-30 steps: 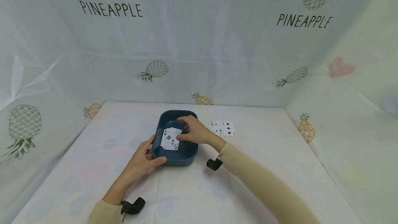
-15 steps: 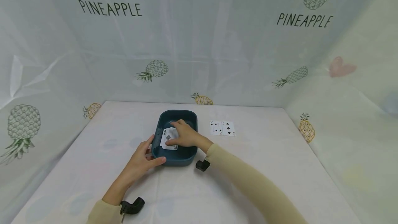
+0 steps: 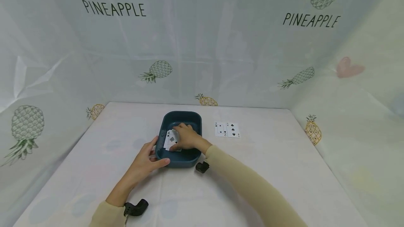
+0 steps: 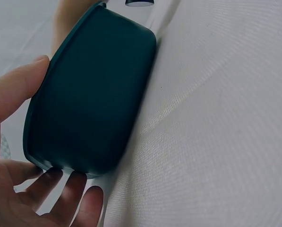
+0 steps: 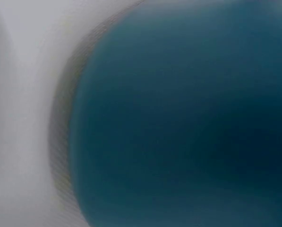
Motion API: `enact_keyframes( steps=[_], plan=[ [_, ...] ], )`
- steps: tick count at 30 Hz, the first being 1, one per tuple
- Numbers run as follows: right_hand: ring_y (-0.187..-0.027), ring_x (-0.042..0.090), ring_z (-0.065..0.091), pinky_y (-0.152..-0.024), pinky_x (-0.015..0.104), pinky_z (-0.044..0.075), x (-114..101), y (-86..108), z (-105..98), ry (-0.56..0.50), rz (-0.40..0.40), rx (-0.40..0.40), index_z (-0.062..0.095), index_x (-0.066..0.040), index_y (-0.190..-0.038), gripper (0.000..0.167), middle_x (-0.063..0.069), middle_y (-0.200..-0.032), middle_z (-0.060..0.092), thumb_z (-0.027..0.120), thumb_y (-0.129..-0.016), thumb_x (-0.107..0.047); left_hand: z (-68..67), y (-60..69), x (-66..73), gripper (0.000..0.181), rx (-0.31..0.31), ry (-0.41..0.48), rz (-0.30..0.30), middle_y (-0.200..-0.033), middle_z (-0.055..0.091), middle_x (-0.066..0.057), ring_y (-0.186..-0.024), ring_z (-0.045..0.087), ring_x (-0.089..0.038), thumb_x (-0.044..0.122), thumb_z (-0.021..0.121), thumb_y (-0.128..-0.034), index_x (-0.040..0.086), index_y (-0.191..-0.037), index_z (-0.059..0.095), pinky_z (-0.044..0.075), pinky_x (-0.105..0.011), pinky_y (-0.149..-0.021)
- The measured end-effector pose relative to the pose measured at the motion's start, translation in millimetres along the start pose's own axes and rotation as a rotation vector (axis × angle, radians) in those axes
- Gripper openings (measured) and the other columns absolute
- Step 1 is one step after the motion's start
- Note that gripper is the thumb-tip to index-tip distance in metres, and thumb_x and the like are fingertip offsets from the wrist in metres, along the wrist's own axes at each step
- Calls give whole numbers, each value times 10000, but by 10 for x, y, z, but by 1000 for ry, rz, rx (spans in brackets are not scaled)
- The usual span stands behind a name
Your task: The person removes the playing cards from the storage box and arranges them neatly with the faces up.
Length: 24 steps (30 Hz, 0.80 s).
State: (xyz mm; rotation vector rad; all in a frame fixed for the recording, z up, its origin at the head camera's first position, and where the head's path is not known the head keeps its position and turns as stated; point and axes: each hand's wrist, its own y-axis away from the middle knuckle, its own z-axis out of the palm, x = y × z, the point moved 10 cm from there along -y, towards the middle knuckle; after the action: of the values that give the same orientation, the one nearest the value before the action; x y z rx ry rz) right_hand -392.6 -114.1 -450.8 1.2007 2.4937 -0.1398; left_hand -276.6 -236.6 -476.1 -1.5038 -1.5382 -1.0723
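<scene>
While I am watching from far away, the left hand [image 3: 146, 160] is holding the blue tub [image 3: 181, 164] at its near left corner. Its thumb is touching the near side, and its fingers are bending along the left side, a bit apart from each other. Down inside the tub, the right hand [image 3: 187, 138] is covering part of a little pile of cards [image 3: 170, 140]. The pile is peeking out to the left of that hand, with an ace of spades showing on top. The right thumb is lying by the pile's near edge and the fingers are bending by its far edge, but I cannot tell if they are pinching it, because the right wrist view is showing just blurry blue and white. To the right of the tub, a two [image 3: 220, 129] and a three of clubs [image 3: 233, 130] are lying face up, side by side, on the white counter [image 3: 268, 160]. Behind it, a pale sheet [image 3: 202, 45] with pineapples is hanging.
</scene>
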Motion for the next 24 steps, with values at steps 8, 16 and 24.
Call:
enact_keyframes(
  steps=[8,16,24],
  plan=[
    [-1276,284,498,-1108,411,455,21,-36,18,-3,-6,20,520,-128,-1575,907,101,-1530,539,927,-828,-441,4,-4,6,1080,0,12,3,-1656,251,-210,-1361,577,-432,346,861,-919,189,-1723,158,554,-475,-1042],
    [-1219,271,497,-1030,367,465,28,-39,12,-15,-8,16,569,-101,-1540,887,111,-1476,549,948,-806,-421,6,-6,-1,1075,2,8,-5,-1661,248,-206,-1363,577,-431,363,858,-920,202,-1723,162,560,-475,-1033],
    [-1193,271,488,-1011,361,462,48,-50,-2,-80,-6,0,616,-109,-1501,844,128,-1454,531,968,-786,-389,5,-6,-3,1067,5,14,-10,-1658,253,-203,-1361,578,-427,355,854,-922,203,-1723,165,560,-471,-1032]
  ],
)
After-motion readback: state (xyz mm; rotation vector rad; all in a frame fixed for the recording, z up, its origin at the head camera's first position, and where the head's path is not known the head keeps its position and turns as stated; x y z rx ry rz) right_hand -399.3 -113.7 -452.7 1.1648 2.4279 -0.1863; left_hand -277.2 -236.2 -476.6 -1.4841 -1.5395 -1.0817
